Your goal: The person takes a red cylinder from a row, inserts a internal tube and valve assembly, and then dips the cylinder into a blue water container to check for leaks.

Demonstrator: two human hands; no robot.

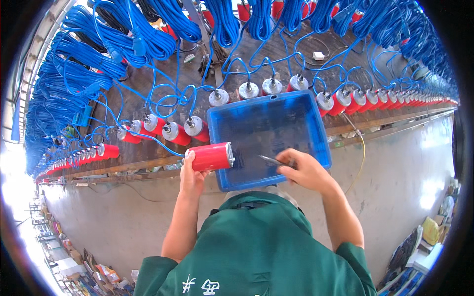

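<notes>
My left hand is closed around a red cylinder with a metal end. It is held on its side over the left edge of a blue plastic tray, its metal end facing right. A blue cable runs up to its other end. Between the fingers of my right hand is a slim, pointed metal tool. Its tip points left over the tray, apart from the cylinder. Whether it is a pair of tweezers I cannot tell.
Similar red cylinders with metal tops line the bench edge on both sides of the tray. Blue cables cross the dark bench to coiled bundles along the back. A yellow hose hangs at the right.
</notes>
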